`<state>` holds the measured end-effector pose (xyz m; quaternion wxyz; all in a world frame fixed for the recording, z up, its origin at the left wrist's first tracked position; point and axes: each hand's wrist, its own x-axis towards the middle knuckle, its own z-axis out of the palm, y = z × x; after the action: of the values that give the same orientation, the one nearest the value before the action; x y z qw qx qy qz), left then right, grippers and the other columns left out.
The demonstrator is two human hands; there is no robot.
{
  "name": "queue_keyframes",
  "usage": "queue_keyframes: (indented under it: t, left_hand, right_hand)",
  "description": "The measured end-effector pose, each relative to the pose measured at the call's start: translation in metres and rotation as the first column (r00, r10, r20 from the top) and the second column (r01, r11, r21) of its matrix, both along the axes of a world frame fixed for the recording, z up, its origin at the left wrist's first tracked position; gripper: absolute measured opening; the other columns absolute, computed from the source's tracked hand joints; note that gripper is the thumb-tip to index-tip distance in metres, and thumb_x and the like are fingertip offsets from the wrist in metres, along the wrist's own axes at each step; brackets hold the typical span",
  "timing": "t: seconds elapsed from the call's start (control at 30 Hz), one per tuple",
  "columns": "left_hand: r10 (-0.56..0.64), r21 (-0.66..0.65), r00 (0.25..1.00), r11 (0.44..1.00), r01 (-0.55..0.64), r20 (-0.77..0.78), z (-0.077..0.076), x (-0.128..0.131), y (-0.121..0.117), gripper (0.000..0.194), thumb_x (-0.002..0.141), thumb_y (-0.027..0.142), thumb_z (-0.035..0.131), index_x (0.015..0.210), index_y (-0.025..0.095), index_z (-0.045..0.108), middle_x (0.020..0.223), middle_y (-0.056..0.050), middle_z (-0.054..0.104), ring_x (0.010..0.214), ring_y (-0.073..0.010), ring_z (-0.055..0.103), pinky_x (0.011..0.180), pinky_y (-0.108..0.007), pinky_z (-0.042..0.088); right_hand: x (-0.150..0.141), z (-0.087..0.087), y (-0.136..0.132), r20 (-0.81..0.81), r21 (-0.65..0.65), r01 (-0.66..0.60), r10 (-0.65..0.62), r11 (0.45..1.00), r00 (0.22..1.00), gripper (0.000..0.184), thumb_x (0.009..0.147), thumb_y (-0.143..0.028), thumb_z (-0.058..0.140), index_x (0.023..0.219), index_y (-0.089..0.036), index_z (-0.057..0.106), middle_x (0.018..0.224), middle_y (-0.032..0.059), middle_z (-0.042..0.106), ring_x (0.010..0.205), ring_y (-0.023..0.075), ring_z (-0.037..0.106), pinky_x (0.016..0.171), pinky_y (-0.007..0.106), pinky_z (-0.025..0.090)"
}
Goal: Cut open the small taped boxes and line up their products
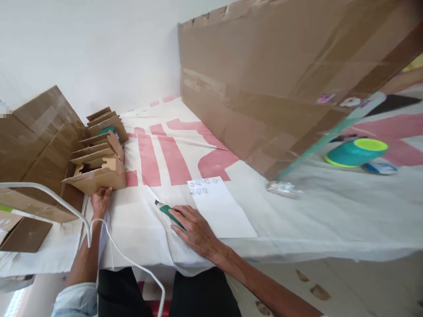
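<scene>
one left hand (100,202), one right hand (194,231), one green cutter (166,211), one paper sheet (224,215), one teal-and-yellow cylinder (346,153)

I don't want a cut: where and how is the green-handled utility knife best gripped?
Probably by the long green handle, from the near right, where the right hand holds it: the dark, narrow tip points to the far left, away from the palm.
</scene>
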<state>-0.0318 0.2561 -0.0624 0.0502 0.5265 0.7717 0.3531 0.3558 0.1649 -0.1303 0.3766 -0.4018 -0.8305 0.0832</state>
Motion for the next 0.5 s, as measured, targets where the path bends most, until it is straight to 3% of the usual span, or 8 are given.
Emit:
queue_keyframes:
  t: [0.23,0.37,0.5]
  left_hand:
    - [0.005,-0.004,0.995,1.0,-0.005,-0.102,0.015,0.003,0.042,0.037,0.082,0.057,0.063,0.069,0.023,0.07,0.074,-0.01,0.076,0.08,-0.0309,0.073,0.079,-0.04,0.055]
    - [-0.002,0.016,0.99,1.0,0.004,-0.144,0.022,0.009,0.054,0.035,0.083,0.056,0.061,0.07,0.024,0.067,0.074,-0.009,0.075,0.081,-0.0301,0.072,0.079,-0.039,0.055]
    - [0.009,0.045,0.987,0.999,-0.002,-0.158,0.019,0.016,0.058,0.035,0.086,0.055,0.058,0.072,0.024,0.063,0.074,-0.007,0.072,0.079,-0.0276,0.07,0.075,-0.037,0.055]
  right_hand:
    - [-0.006,0.01,-0.005,0.029,0.002,0.042,-0.042,0.999,0.999,0.044,0.093,-0.015,0.076,0.136,-0.017,0.068,0.129,0.0153,0.073,0.111,0.0303,0.067,0.092,0.047,0.06]
    - [-0.007,0.016,-0.008,0.017,-0.004,0.066,-0.066,0.998,0.998,0.046,0.093,-0.017,0.078,0.137,-0.017,0.067,0.127,0.0147,0.073,0.108,0.0291,0.066,0.091,0.045,0.058]
    - [-0.005,0.014,-0.009,-0.018,-0.014,0.06,-0.06,0.998,0.998,0.045,0.093,-0.019,0.078,0.137,-0.016,0.066,0.127,0.015,0.073,0.109,0.029,0.065,0.091,0.044,0.057]
